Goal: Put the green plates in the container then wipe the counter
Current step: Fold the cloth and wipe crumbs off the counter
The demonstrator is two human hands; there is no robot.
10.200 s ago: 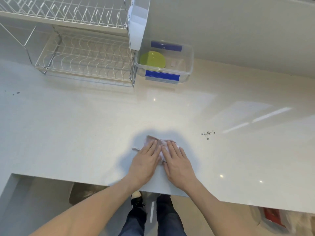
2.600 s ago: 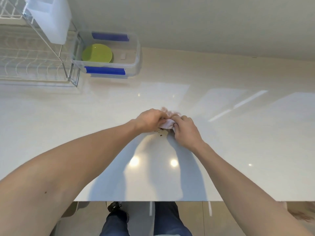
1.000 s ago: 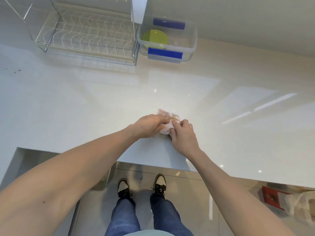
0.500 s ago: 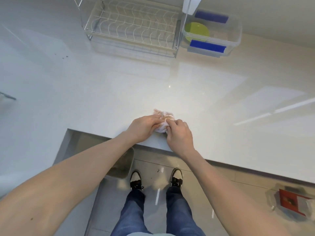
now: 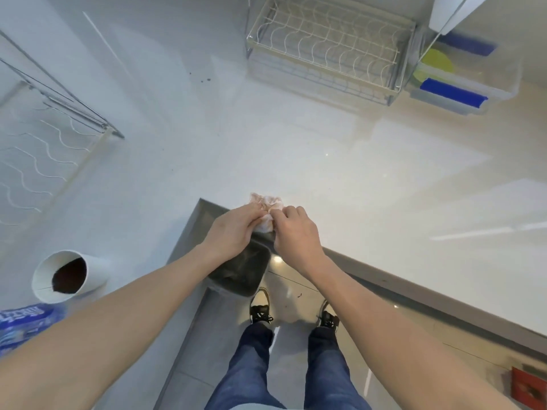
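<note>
With green plate (image 5: 435, 63) already in the clear container (image 5: 461, 84) beside the dish rack (image 5: 325, 48), wiping step nearly closed: left hand (image 5: 233, 232) and right hand (image 5: 296, 232) both clenched on crumpled tissue (image 5: 268, 207) at counter (image 5: 370, 173) edge; next, probably release into dark bin (image 5: 241, 270) below.

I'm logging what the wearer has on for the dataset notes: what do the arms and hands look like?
Both forearms are bare, with no sleeves in view. The left hand and right hand wear no gloves; I see no rings, watch or wristband. Lower down, blue jeans and dark shoes with pale trim.
</note>
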